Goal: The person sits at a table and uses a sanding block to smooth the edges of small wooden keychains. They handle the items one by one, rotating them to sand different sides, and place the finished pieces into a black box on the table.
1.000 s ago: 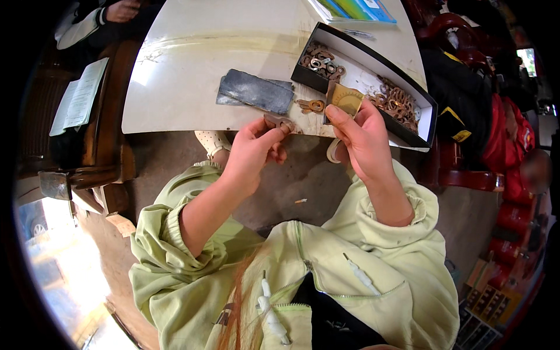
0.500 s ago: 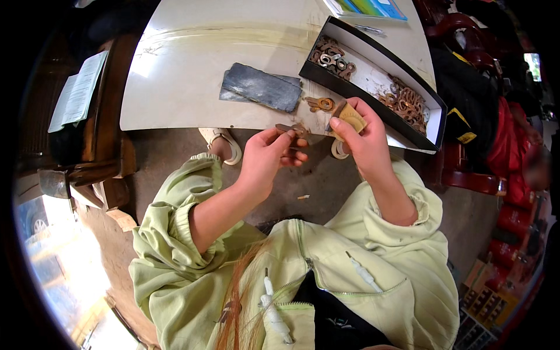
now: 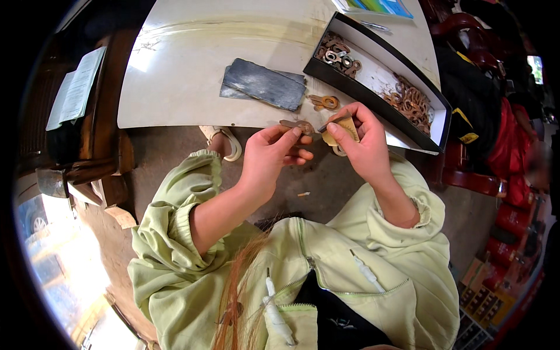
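I have both bare hands near the front edge of the pale surface [image 3: 186, 87], held in front of it, over the lap. On my left hand [image 3: 265, 154], the thumb and forefinger pinch a rusty brown metal piece [image 3: 300, 126], a flat shank with a rounded end, and the other fingers curl loosely below it. My right hand [image 3: 367, 149] grips a folded yellowish sheet [image 3: 345, 129] between thumb and fingers, its dark edge toward the metal piece; the two are just beside each other, and I cannot tell whether they touch. Beyond the left hand, two dark grey sheets [image 3: 265, 84] lie overlapped on the surface, one askew over the other. Next to their right end I see a few rusty ringed pieces [image 3: 328, 102] lying together. On the right, a long black box [image 3: 367, 101] with a white inside stands at a slant; it holds one heap of small metal pieces [image 3: 338, 55] at its far end, a few of them silvery, and a larger rusty heap [image 3: 411, 108] at the near end. Behind the box I make out a colourful booklet [image 3: 382, 7].
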A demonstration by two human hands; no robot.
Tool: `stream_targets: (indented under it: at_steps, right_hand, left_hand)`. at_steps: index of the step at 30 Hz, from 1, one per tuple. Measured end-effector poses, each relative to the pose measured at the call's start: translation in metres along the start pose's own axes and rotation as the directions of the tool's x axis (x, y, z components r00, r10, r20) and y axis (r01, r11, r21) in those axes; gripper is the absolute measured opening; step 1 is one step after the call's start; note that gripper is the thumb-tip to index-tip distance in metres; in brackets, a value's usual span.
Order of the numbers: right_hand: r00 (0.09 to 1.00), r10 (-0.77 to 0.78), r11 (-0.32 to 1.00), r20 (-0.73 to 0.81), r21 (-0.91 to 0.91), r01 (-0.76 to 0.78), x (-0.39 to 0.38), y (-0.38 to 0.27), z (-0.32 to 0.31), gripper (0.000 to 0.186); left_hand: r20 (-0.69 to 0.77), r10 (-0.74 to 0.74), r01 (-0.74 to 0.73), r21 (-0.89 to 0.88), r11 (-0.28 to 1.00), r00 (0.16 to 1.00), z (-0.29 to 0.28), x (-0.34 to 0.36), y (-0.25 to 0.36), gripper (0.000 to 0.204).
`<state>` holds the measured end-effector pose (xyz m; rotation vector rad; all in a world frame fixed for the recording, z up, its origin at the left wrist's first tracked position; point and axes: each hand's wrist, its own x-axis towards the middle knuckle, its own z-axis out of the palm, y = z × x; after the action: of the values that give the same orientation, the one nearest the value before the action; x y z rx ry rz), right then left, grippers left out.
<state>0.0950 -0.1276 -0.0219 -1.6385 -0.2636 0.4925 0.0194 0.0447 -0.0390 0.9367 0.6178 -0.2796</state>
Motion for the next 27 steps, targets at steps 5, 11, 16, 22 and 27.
stream_targets:
  at_steps: [5,11,16,22,27]
  right_hand:
    - [0.999,0.001,0.998,-0.033,-0.066,-0.003,-0.001,-0.001,-0.002,0.018]
    - [0.994,-0.062,0.996,-0.085,-0.069,0.056,-0.004,-0.008,-0.010,0.015]
    - [0.935,-0.289,0.956,-0.207,-0.122,0.268,-0.008,-0.004,-0.026,0.013]
    - [0.953,-0.200,0.979,-0.226,-0.015,0.202,-0.026,0.012,-0.026,0.014]
    - [0.981,-0.029,0.990,-0.194,0.129,0.055,-0.028,0.016,-0.025,0.014]
  left_hand:
    - [0.025,0.020,-0.020,0.009,1.000,0.999,0.004,0.000,-0.002,0.020]
    - [0.026,0.030,-0.030,-0.018,0.999,0.999,0.006,0.003,-0.010,0.019]
    - [-0.014,0.026,-0.027,-0.034,0.999,1.000,0.016,0.005,-0.028,0.019]
    - [-0.057,0.059,-0.063,-0.071,0.995,0.997,0.031,0.008,-0.038,0.022]
    - [-0.092,0.055,-0.064,-0.097,0.993,0.994,0.037,0.014,-0.041,0.024]
